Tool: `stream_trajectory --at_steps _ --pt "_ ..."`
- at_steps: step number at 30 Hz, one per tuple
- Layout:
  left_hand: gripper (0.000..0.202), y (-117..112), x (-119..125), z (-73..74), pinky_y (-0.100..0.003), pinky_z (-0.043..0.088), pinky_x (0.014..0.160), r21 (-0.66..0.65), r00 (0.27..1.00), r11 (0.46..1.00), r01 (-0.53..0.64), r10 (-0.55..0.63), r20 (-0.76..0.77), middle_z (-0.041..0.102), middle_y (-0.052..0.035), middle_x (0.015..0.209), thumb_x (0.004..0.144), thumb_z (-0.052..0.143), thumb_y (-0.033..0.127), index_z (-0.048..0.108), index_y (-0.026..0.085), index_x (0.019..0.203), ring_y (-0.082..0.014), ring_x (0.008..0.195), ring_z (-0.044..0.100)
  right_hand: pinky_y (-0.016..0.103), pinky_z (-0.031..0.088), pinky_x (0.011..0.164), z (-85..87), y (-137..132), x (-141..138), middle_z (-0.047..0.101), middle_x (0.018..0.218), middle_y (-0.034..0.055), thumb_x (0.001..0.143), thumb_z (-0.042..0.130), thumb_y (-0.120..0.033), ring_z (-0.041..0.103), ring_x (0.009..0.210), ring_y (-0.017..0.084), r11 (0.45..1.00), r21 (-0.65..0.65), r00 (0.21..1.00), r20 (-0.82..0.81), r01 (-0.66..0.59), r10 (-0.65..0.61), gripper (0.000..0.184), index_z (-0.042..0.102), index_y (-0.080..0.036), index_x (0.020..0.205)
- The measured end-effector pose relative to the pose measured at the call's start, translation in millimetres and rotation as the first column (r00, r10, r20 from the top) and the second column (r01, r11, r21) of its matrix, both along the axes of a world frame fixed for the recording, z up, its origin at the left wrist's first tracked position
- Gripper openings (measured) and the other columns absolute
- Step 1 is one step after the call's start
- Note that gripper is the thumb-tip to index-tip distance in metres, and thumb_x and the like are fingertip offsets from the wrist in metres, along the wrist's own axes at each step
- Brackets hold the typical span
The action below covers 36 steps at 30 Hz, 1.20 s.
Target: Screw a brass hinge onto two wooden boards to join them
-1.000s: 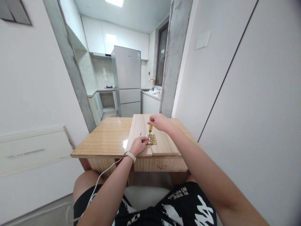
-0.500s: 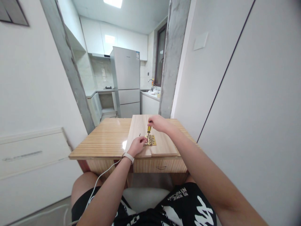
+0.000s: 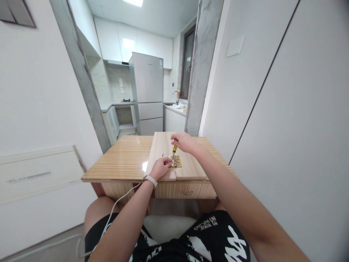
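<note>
My right hand (image 3: 184, 142) grips the top of a yellow-and-black screwdriver (image 3: 175, 149), which leans with its tip down at a brass hinge (image 3: 177, 161). The hinge lies across the seam between two pale wooden boards (image 3: 191, 168). At the hinge's left side is my left hand (image 3: 160, 167), its fingertips pinched together near the screwdriver's tip; what they hold is too small to make out. A small dark screw (image 3: 163, 155) stands on the left board, just beyond my left hand.
Under the boards is a striped wooden table (image 3: 120, 160) with a drawer (image 3: 187, 191) at its front. A white cable (image 3: 117, 202) trails from my left wrist. A white wall (image 3: 261, 120) rises close on the right. A fridge (image 3: 148, 83) stands beyond the table.
The screwdriver's handle has tilted slightly to the right, and my right fingers have loosened a little around its top. My left hand stays at the hinge. The whole view has shifted slightly.
</note>
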<state>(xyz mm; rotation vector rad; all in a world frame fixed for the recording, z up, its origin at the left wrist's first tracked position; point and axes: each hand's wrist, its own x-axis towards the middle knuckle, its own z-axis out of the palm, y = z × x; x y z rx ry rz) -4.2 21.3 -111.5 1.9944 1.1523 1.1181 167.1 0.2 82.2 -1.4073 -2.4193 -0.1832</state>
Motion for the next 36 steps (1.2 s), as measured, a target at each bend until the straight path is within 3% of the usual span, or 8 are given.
stream_trajectory --at_steps 4,9,14,19,22,27,30,36 --pt "0.017 2 -1 -2.4 -0.028 0.05 0.079 0.013 1.0 1.0 -0.006 0.006 -0.02 0.077 -0.0056 0.089 0.088 0.066 0.032 0.077 0.019 0.09 -0.0185 0.081 0.068 0.024 0.045 0.082 3.3 -4 3 0.077 0.105 0.0066 0.095 0.061 -0.011 0.068 0.095 0.016 0.993 -0.101 0.998 -0.019 -0.065 0.063 0.021 0.076 -0.019 0.106" --pt "0.015 -1 -1 0.7 -0.028 0.049 0.077 0.023 1.0 1.0 0.001 -0.001 -0.02 0.078 -0.0052 0.089 0.088 0.066 0.029 0.076 0.018 0.09 -0.0184 0.081 0.068 0.023 0.045 0.079 6.6 -6 2 0.077 0.098 0.0055 0.093 0.063 -0.01 0.068 0.088 0.016 0.993 -0.106 0.999 -0.016 -0.043 0.042 0.02 0.077 -0.019 0.104" --pt "0.015 -3 -1 3.7 -0.028 0.048 0.075 0.01 1.0 1.0 0.012 -0.012 -0.005 0.078 -0.0055 0.09 0.088 0.065 0.026 0.077 0.018 0.091 -0.0181 0.08 0.068 0.024 0.045 0.076 8.5 -5 0 0.078 0.095 0.0071 0.096 0.067 -0.025 0.07 0.087 0.018 0.996 -0.088 1.0 0.019 0.004 -0.002 0.014 0.079 -0.019 0.097" --pt "0.016 -3 0 3.4 -0.028 0.048 0.074 0.002 1.0 1.0 0.004 -0.004 -0.006 0.077 -0.0057 0.088 0.087 0.067 0.027 0.078 0.018 0.093 -0.0182 0.079 0.067 0.027 0.046 0.076 2.7 -2 0 0.077 0.092 0.014 0.098 0.058 -0.057 0.071 0.09 0.023 0.997 -0.003 0.993 0.084 0.083 -0.082 0.046 0.077 -0.016 0.085" --pt "0.016 -3 0 3.1 -0.028 0.048 0.076 0.011 1.0 1.0 0.002 -0.002 -0.017 0.078 -0.0056 0.089 0.088 0.066 0.029 0.078 0.018 0.09 -0.0185 0.08 0.067 0.029 0.046 0.08 -0.9 -1 0 0.076 0.095 0.017 0.098 0.053 -0.063 0.07 0.093 0.025 0.99 0.051 0.985 0.101 0.134 -0.139 0.054 0.076 -0.015 0.087" --pt "0.02 -2 -1 2.4 -0.028 0.047 0.076 0.032 0.999 0.999 0.023 -0.023 -0.029 0.078 -0.0052 0.087 0.09 0.064 0.031 0.078 0.018 0.086 -0.0185 0.08 0.067 0.026 0.047 0.085 1.6 -7 1 0.076 0.107 0.0101 0.098 0.066 -0.034 0.069 0.1 0.02 1.0 -0.027 1.0 -0.005 0.0 0.0 0.02 0.076 -0.019 0.106" --pt "0.021 -2 -1 2.8 -0.028 0.046 0.074 0.019 0.999 1.0 0.023 -0.023 -0.026 0.078 -0.0057 0.087 0.09 0.064 0.032 0.078 0.017 0.086 -0.0185 0.079 0.067 0.024 0.047 0.084 5.6 -12 2 0.076 0.11 0.0071 0.096 0.062 -0.012 0.069 0.098 0.017 0.992 -0.112 0.998 -0.043 -0.055 0.05 0.022 0.075 -0.02 0.111" --pt "0.019 -3 -1 4.8 -0.028 0.048 0.076 0.006 1.0 1.0 0.01 -0.01 -0.028 0.078 -0.0071 0.09 0.088 0.065 0.03 0.078 0.016 0.089 -0.0192 0.082 0.067 0.023 0.045 0.08 7.7 -9 0 0.077 0.103 0.0068 0.094 0.063 -0.01 0.069 0.093 0.016 0.994 -0.106 0.999 -0.019 -0.042 0.04 0.02 0.077 -0.018 0.107"
